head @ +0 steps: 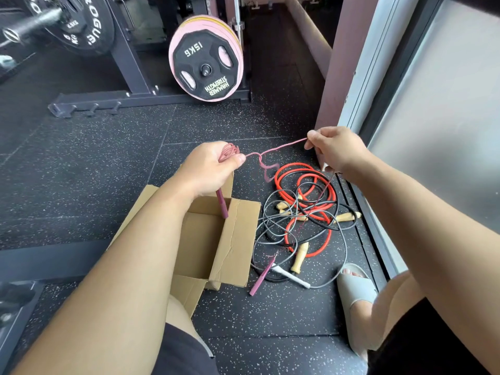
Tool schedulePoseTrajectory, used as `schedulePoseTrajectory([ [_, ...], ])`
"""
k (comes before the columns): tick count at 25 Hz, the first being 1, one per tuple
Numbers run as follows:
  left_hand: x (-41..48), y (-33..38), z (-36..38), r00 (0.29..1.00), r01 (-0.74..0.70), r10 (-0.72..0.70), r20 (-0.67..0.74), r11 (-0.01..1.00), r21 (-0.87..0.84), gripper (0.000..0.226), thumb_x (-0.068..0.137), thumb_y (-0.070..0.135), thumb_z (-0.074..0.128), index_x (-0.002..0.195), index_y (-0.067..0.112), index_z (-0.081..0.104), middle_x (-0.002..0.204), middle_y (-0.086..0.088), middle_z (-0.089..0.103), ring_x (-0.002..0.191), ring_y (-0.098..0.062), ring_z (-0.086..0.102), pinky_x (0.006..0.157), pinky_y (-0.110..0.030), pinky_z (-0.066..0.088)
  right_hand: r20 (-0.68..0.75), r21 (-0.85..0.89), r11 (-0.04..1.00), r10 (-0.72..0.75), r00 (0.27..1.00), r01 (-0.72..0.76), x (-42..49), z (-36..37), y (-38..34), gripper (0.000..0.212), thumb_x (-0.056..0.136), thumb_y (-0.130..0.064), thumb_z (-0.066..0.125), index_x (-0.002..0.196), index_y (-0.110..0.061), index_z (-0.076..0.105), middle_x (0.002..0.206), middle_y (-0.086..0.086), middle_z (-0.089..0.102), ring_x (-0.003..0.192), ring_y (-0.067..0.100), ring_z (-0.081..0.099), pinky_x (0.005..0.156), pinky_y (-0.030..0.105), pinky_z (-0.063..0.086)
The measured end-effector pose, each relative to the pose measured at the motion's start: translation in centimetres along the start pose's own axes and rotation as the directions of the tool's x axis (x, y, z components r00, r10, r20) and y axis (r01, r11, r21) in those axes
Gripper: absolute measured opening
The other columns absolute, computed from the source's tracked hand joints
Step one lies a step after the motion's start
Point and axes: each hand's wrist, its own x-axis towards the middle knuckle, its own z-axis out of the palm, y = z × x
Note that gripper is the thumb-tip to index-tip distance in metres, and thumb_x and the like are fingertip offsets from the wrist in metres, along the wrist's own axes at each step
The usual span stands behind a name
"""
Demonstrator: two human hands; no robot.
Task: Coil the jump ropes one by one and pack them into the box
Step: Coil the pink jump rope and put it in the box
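My left hand (209,169) grips a small coil of thin pink jump rope (281,147), with one pink handle (222,203) hanging below the fist over the open cardboard box (238,239). My right hand (334,148) pinches the same rope farther along, stretched between both hands. The rope's other pink handle (262,276) lies on the floor beside the box. A tangle of ropes lies right of the box: a red one (289,175), a black one (342,204) and a grey one (345,247), with wooden handles (300,257) and a white handle (290,276).
A weight rack with a 15 kg plate (205,64) stands on the speckled rubber floor behind. A pink wall and window frame (359,77) run along the right. My foot in a grey slide (354,290) rests by the ropes.
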Motion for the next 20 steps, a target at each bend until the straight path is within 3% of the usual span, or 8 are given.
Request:
schedulePoseTrajectory([
  [4, -0.1, -0.8, -0.9, 0.999, 0.037, -0.035, -0.036, 0.998, 0.044, 0.031, 0.093, 0.04, 0.061, 0.076, 0.015, 0.059, 0.065, 0.006, 0.051, 0.063, -0.016, 0.048, 0.062, -0.033, 0.037, -0.055, 0.087, 0.988, 0.133, 0.99, -0.128, 0.6, -0.8, 0.3, 0.033, 0.094, -0.034, 0.051, 0.068, -0.021, 0.066, 0.07, 0.007, 0.052, 0.044, 0.02, 0.041, 0.062, 0.037, 0.05],
  [10, -0.2, -1.5, -1.1, 0.995, 0.089, -0.082, -0.065, 0.988, 0.125, 0.035, 0.095, 0.041, 0.057, 0.079, 0.01, 0.057, 0.068, 0.002, 0.053, 0.065, -0.02, 0.05, 0.061, -0.035, 0.039, -0.204, 0.109, 0.984, 0.164, 0.965, -0.144, 0.9, -1.2, 0.4, 0.035, 0.093, -0.027, 0.044, 0.062, -0.018, 0.057, 0.04, -0.002, 0.045, 0.036, 0.02, 0.045, 0.05, 0.029, 0.044],
  [13, -0.2, -2.6, -2.0, 0.986, 0.147, -0.127, -0.112, 0.97, 0.196, 0.036, 0.096, 0.043, 0.055, 0.079, 0.012, 0.055, 0.074, -0.001, 0.057, 0.071, -0.024, 0.054, 0.062, -0.036, 0.038, -0.266, 0.142, 0.972, 0.221, 0.938, -0.188, 1.3, -2.3, 1.2, 0.031, 0.091, -0.028, 0.042, 0.064, -0.017, 0.054, 0.048, 0.005, 0.045, 0.04, 0.025, 0.045, 0.05, 0.031, 0.042],
  [16, -0.1, -3.4, -2.5, 0.973, 0.214, -0.18, -0.143, 0.937, 0.275, 0.036, 0.097, 0.046, 0.052, 0.078, 0.015, 0.052, 0.077, -0.002, 0.058, 0.078, -0.029, 0.056, 0.072, -0.04, 0.044, -0.263, 0.184, 0.959, 0.26, 0.929, -0.217, 1.5, -2.5, 1.8, 0.026, 0.089, -0.028, 0.044, 0.066, -0.019, 0.054, 0.047, 0.005, 0.041, 0.028, 0.02, 0.038, 0.038, 0.021, 0.032],
  [20, 0.1, -3.6, -2.5, 0.945, 0.309, -0.247, -0.213, 0.888, 0.34, 0.034, 0.098, 0.048, 0.048, 0.076, 0.022, 0.047, 0.079, 0.003, 0.053, 0.09, -0.033, 0.054, 0.091, -0.049, 0.045, -0.267, 0.184, 0.951, 0.292, 0.918, -0.249, 1.6, -2.8, 1.9, 0.027, 0.089, -0.024, 0.042, 0.064, -0.017, 0.05, 0.051, 0.009, 0.041, 0.036, 0.025, 0.04, 0.04, 0.022, 0.031],
])
